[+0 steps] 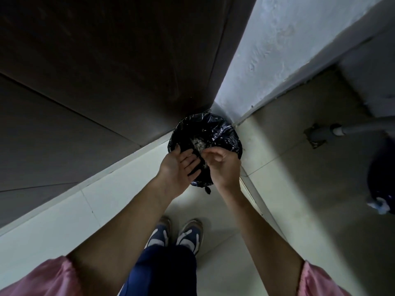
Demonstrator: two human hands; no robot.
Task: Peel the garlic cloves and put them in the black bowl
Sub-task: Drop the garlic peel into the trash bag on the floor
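From my remote station I count two hands, two shoes, one bin and one pipe. The left hand lies palm up at the centre, its fingers straight and slightly apart, holding nothing I can see. The right hand, just to its 3 o'clock, has its fingers curled inward with the tips drawn together; whether they pinch anything I cannot tell. Both hover over the near rim of one round bin lined with a black plastic bag, which stands on the floor in a corner. Pale papery scraps, possibly garlic skins, lie at the bottom of the bag. The floor is of light tiles; a dark wooden panel rises at 10 o'clock, and a rough whitewashed wall at 1 o'clock. A grey pipe crosses at 3 o'clock. The two shoes, blue and white, stand at 6 o'clock, with pink sleeves at both lower corners. Neither garlic cloves nor black bowl are in view.
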